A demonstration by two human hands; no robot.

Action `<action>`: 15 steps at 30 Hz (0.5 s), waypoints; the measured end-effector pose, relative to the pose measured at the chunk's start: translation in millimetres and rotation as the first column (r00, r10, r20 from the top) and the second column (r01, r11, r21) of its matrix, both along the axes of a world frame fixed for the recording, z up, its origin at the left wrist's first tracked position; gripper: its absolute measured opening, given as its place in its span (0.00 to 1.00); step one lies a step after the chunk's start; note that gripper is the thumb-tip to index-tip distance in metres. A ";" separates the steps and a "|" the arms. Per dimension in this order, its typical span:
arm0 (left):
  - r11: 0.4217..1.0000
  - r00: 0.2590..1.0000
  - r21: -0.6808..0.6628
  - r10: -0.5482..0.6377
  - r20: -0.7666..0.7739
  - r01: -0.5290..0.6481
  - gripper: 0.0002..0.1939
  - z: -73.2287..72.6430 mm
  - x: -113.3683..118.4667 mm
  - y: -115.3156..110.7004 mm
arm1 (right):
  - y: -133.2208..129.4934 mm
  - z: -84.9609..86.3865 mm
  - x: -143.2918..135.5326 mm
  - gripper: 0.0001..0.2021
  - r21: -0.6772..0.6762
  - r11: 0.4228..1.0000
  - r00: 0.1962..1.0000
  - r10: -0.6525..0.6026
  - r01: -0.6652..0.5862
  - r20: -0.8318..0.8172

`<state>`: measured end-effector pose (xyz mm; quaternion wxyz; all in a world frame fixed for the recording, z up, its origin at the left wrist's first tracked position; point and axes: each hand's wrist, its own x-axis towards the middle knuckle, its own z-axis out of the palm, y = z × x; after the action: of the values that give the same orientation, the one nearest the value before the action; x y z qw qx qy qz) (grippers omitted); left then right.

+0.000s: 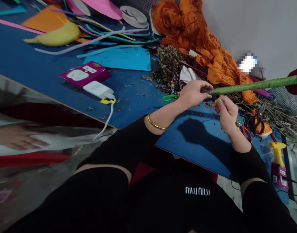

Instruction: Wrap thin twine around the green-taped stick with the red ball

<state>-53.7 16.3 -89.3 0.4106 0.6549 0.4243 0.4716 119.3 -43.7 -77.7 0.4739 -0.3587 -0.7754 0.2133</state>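
Observation:
My left hand [193, 94] is closed round the near end of a long green-wrapped stem [255, 86]. The stem reaches right across the table, and at its far end is a dark red thing [296, 81], cut off by the frame's edge. Just below the stem, my right hand [227, 111] is closed in a pinch; whatever lies between its fingertips is too small to make out. A green loop [170, 98] rests beside my left wrist. Black-handled scissors [258, 121] and a red-handled tool [246, 133] lie to the right of my right hand.
Dried plant matter [170, 61] and orange cloth [215, 61] lie behind my hands. On the left are a purple-and-white packet [85, 73], a white charger [100, 90] with a cable, and a yellow banana-shaped thing [58, 34]. A yellow glue gun [278, 152] stands right. Another person's hand [17, 137] shows far left.

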 end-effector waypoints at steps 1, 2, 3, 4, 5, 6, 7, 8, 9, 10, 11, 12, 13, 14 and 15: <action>0.999 0.999 0.018 0.028 -0.036 -0.027 0.18 -1.1 1.9 -1.4 | -2.7 -1.0 -0.9 0.19 0.075 0.996 0.996 -0.042 0.037 0.072; 0.999 0.997 0.027 0.046 -0.064 -0.044 0.19 -1.7 3.5 -3.1 | -5.4 -2.0 -1.9 0.19 0.165 0.985 0.986 -0.081 0.056 0.147; 0.998 0.995 0.030 0.052 -0.084 -0.050 0.19 -2.0 4.9 -4.7 | -7.7 -3.1 -3.0 0.19 0.251 0.966 0.971 -0.117 0.062 0.210; 0.999 0.994 0.031 0.047 -0.100 -0.044 0.19 -1.9 5.9 -6.3 | -9.6 -4.5 -4.2 0.19 0.324 0.944 0.955 -0.150 0.061 0.256; 0.999 0.993 0.035 0.041 -0.109 -0.037 0.18 -1.7 6.6 -7.5 | -10.9 -6.2 -5.5 0.19 0.383 0.922 0.940 -0.183 0.062 0.289; 0.999 0.993 0.041 0.035 -0.115 -0.031 0.17 -1.4 7.0 -8.5 | -11.8 -8.0 -6.8 0.19 0.430 0.901 0.926 -0.215 0.064 0.311; 0.999 0.992 0.044 0.031 -0.121 -0.026 0.17 -0.9 7.1 -9.3 | -12.3 -9.7 -8.2 0.18 0.469 0.881 0.912 -0.243 0.065 0.330; 0.999 0.991 0.042 0.025 -0.131 -0.020 0.16 -0.2 7.0 -10.0 | -12.6 -11.1 -9.5 0.19 0.505 0.861 0.898 -0.269 0.062 0.348; 0.999 0.988 0.040 0.022 -0.150 -0.016 0.16 1.0 6.5 -10.9 | -12.6 -11.8 -10.6 0.19 0.537 0.842 0.884 -0.293 0.058 0.364; 0.999 0.984 0.040 0.023 -0.179 -0.016 0.16 2.7 5.7 -11.9 | -12.4 -11.5 -11.2 0.19 0.559 0.827 0.873 -0.310 0.053 0.376; 0.999 0.976 0.040 0.029 -0.217 -0.020 0.16 4.9 4.7 -13.2 | -11.8 -9.9 -11.2 0.18 0.567 0.822 0.869 -0.317 0.052 0.380; 0.999 0.965 0.040 0.040 -0.261 -0.030 0.16 7.5 3.5 -14.8 | -11.0 -7.0 -10.4 0.18 0.556 0.830 0.875 -0.306 0.053 0.374; 0.998 0.951 0.044 0.059 -0.303 -0.048 0.16 10.3 2.4 -16.5 | -9.7 -2.6 -8.8 0.17 0.529 0.847 0.892 -0.279 0.054 0.355; 0.997 0.937 0.048 0.079 -0.341 -0.067 0.16 13.1 1.4 -18.3 | -8.0 2.8 -6.3 0.16 0.490 0.870 0.916 -0.241 0.057 0.321; 0.995 0.922 0.050 0.099 -0.374 -0.086 0.16 15.5 0.6 -19.8 | -6.0 8.9 -3.2 0.16 0.445 0.893 0.941 -0.202 0.063 0.273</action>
<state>-53.1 -3.5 -73.8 0.2884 0.7189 0.5177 0.3632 116.1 -49.6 -68.8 0.4263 -0.3269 -0.8416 -0.0556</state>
